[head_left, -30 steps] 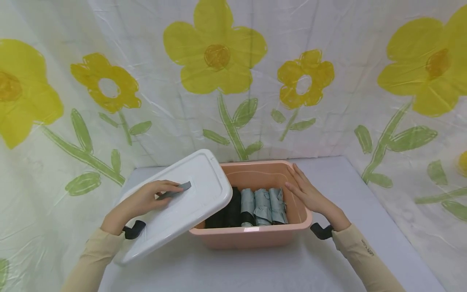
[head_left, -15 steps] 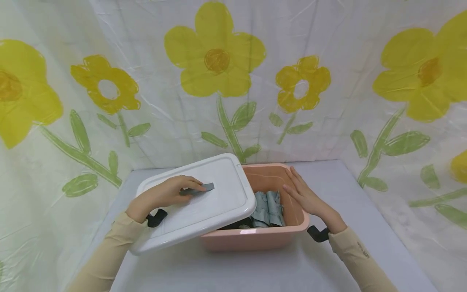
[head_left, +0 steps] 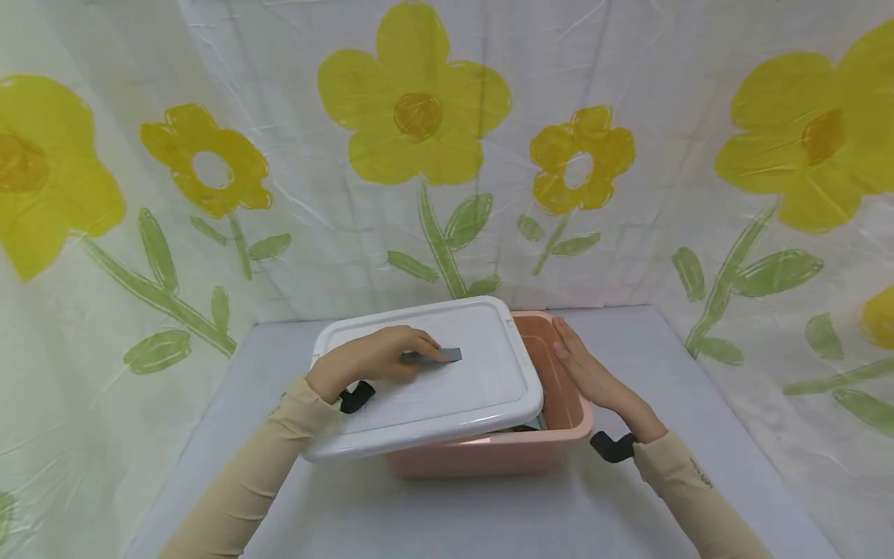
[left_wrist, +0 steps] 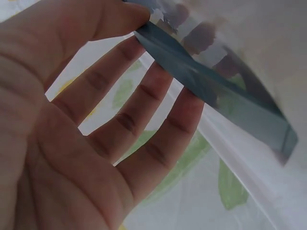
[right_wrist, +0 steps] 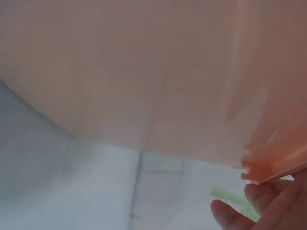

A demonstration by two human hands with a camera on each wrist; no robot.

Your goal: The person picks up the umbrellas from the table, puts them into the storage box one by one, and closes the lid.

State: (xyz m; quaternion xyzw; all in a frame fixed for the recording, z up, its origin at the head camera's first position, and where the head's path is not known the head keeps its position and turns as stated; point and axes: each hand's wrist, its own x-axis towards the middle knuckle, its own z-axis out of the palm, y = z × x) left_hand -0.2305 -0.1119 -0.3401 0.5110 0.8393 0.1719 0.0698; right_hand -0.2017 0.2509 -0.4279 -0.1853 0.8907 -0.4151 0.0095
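A white lid lies tilted over most of the salmon-pink plastic bin, its left end sticking out past the bin. My left hand pinches the grey handle in the middle of the lid. Close up in the left wrist view, thumb and fingertips hold the edge of that handle. On the bin's right rim rests my right hand, fingers straight. The right wrist view shows its fingers at the rim. Only a sliver of a grey bundle shows inside; the lid hides the rest.
The bin stands on a table with a pale cloth. Behind it hangs a white curtain printed with yellow flowers. A black wrist mount sits under the left wrist, another mount under the right.
My left hand has carried the lid to the right and levelled it somewhat, covering the grey and black bundles in the bin. The right hand has stayed at the right rim.
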